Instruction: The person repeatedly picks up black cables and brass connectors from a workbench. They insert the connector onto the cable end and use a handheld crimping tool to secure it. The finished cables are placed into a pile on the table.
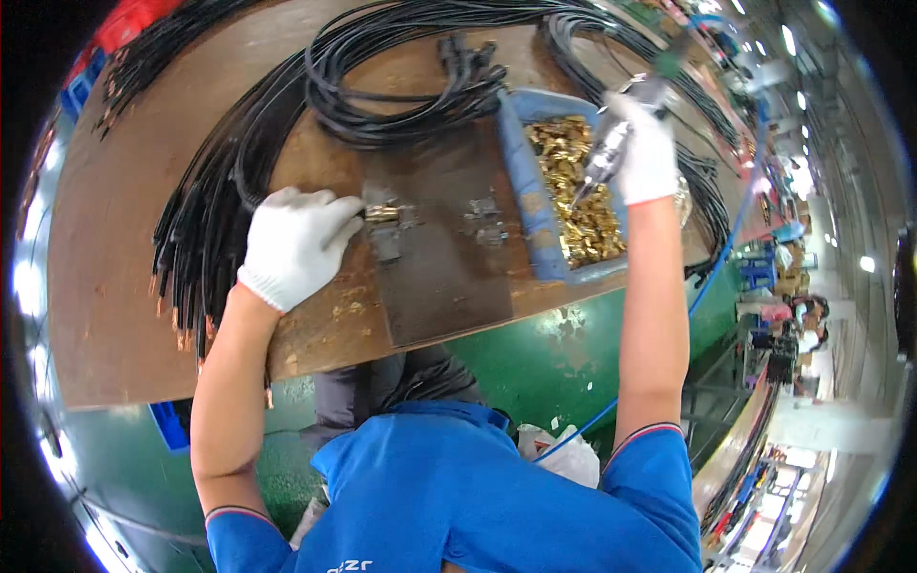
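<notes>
My left hand (pixel 294 244), in a white glove, is closed around a black cable (pixel 245 181) that runs in under it. Its thumb and forefinger come together beside a small brass connector (pixel 384 212), which sits at a metal fixture (pixel 387 244) on a dark plate (pixel 449 296). The fingers hide the cable's end. My right hand (pixel 648 153), gloved too, is wrapped round a silver air screwdriver (pixel 611 143). The tool's tip points down over a blue bin (pixel 531 215) of brass connectors (pixel 578 215), and looks apart from them.
A second small metal fixture (pixel 487 224) stands on the plate. Black cables with bare copper ends (pixel 181 258) lie at the left, and coiled cables (pixel 382 105) lie behind. A blue air hose (pixel 735 224) hangs along the right. Beyond the wooden table (pixel 124 315) is a green floor (pixel 535 358).
</notes>
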Motion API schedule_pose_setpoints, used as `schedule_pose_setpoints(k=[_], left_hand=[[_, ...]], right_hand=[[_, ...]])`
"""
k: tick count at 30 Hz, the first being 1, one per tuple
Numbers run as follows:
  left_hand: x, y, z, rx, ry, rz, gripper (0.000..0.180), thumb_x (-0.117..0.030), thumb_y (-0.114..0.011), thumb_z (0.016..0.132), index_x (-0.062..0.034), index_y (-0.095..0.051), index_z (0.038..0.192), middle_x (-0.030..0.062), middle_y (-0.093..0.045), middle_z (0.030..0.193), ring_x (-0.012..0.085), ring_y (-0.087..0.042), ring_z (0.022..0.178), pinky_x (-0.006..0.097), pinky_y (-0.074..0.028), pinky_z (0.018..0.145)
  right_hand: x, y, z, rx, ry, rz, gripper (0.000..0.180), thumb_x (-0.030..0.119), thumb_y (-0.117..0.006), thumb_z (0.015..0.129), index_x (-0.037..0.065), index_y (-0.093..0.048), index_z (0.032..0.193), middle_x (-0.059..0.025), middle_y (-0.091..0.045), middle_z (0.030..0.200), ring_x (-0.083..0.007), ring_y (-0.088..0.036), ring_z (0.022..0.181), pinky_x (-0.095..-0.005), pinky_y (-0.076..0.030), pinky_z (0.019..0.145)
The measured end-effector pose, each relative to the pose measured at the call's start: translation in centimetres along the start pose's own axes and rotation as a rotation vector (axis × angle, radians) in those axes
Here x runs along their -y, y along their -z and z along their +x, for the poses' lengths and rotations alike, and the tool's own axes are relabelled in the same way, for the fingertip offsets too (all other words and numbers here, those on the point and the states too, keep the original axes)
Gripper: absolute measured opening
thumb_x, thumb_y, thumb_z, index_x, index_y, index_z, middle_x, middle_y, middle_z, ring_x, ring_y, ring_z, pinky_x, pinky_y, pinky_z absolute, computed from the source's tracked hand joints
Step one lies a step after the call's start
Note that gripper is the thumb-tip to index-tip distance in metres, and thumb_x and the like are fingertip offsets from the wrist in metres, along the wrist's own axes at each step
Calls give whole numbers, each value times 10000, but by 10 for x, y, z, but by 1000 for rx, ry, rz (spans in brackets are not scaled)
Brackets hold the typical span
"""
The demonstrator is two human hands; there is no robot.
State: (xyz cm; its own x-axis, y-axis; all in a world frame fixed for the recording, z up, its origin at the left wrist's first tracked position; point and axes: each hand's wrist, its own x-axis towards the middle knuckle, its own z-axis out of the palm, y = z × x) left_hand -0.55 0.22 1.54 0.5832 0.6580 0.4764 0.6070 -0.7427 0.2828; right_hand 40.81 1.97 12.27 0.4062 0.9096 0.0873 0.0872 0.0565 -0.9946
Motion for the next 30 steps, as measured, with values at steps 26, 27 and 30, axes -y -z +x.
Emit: schedule_pose_setpoints(k=[26,27,30], left_hand=[[-27,20,26,37,157,-243,296,-18,-698,891,7,-773,1176,221,-758,1009,402,-735,941,426,-573,868],[-25,18,25,47,171,-257,307,-15,-698,891,8,-769,1189,223,-762,1038,403,-739,967,426,-575,885],[-23,16,24,82,173,-278,316,-19,-707,876,14,-764,1186,211,-759,1023,397,-730,931,443,-570,859]], right_hand=[[-47,-137,-112,682,354,-421,285,267,-669,1037,17,-716,1165,-222,-769,1029,-424,-746,1000,-488,-586,866],[-47,-139,-112,667,358,-398,271,249,-679,1031,17,-714,1167,-224,-768,1030,-424,-746,1000,-485,-586,862],[-55,-141,-114,630,395,-385,265,243,-696,1022,17,-723,1158,-213,-772,1016,-398,-756,981,-463,-589,858]])
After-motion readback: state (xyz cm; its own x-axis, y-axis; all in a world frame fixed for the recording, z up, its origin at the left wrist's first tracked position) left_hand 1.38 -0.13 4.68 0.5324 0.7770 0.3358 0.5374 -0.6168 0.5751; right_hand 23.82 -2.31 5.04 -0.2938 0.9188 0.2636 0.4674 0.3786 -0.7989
